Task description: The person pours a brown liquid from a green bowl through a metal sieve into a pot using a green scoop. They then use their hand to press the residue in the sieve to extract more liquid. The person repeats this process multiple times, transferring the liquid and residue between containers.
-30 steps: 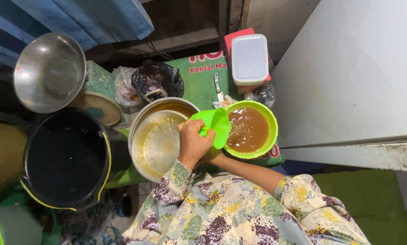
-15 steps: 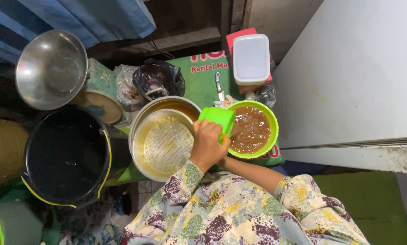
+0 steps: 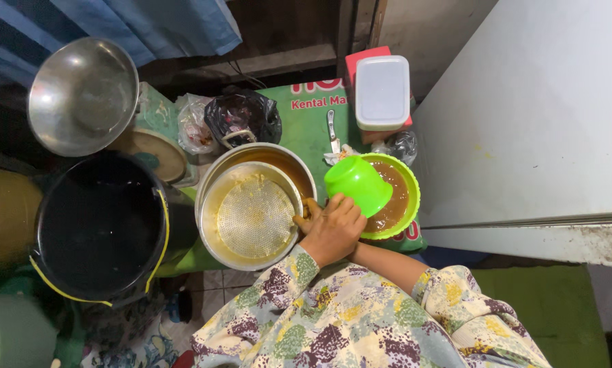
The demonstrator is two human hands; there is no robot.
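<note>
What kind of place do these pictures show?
Probably a home or small food-preparation corner at floor level: a metal pot with a strainer, a green bowl of brown liquid, a large black bucket and a knife.

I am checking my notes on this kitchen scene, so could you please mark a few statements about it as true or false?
1. A hand holds a green scoop over the green bowl. True.
2. The green bowl is empty. False: it holds brown liquid.
3. A perforated metal strainer sits in the metal pot. True.
4. The white lidded container lies inside the black bucket. False: it sits behind the green bowl.
5. A small knife lies on the green surface. True.
</note>
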